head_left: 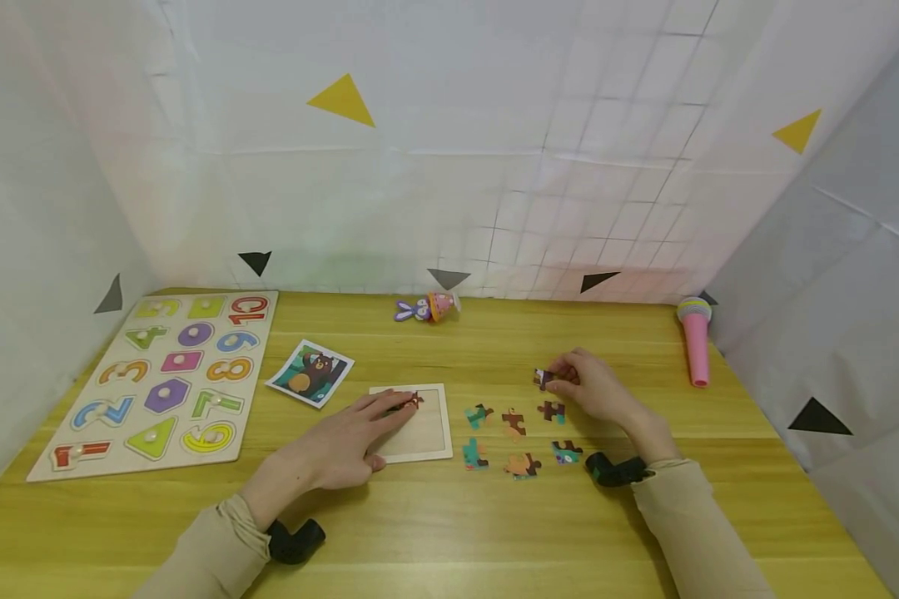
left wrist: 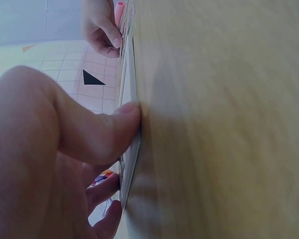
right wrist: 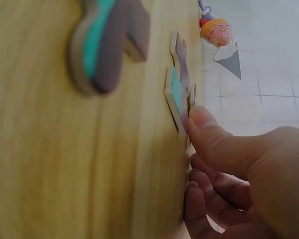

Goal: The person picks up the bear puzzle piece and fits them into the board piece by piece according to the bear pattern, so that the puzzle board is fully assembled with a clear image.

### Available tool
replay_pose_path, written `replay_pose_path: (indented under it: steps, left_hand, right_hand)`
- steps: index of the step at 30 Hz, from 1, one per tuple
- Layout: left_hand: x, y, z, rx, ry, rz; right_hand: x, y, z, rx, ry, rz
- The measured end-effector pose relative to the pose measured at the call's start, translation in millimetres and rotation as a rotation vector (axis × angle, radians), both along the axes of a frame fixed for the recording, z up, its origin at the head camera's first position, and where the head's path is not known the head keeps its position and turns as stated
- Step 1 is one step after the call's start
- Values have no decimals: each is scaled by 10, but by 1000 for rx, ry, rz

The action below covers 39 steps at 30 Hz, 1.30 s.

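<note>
My left hand (head_left: 337, 441) rests over the left part of a shallow wooden puzzle tray (head_left: 430, 445), its fingers stretched across a dark red-brown puzzle piece (head_left: 416, 400). The left wrist view shows the thumb (left wrist: 125, 117) at the tray's near edge. To the right, my right hand (head_left: 595, 384) pinches a small dark jigsaw piece (head_left: 542, 379) between thumb and fingers, low over the table. Several teal, brown and orange jigsaw pieces (head_left: 522, 466) lie between the tray and the right hand; two brown and teal ones (right wrist: 175, 94) appear beside the right thumb.
A bear picture card (head_left: 316, 374) lies left of the tray, with a wooden number and shape board (head_left: 172, 374) further left. At the back lies a rabbit toy (head_left: 429, 308). A pink toy microphone (head_left: 695, 341) is at the far right, near the cloth wall.
</note>
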<state>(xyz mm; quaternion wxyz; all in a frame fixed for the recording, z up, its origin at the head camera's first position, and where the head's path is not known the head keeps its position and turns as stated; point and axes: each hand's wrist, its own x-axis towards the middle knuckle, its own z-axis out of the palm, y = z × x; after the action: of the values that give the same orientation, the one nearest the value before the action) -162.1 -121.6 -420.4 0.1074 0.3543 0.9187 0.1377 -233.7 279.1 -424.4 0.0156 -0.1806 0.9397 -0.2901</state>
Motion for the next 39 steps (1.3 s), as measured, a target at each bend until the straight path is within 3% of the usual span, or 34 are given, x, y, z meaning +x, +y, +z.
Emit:
replay_pose_path:
  steps: [15,23,31,39]
  left_hand:
    - [6,5,10,-9,1,9]
    - [9,18,15,-23,17,8]
    - [20,26,35,-16,38,3]
    - [16,37,28,-24,59,6]
  right_hand:
    - [-5,2,-7,1,-4,11]
    - [34,-53,103,-80,-48,3]
    - [98,-204,239,-79,9,31]
    - [152,-498,345,-92,89,138]
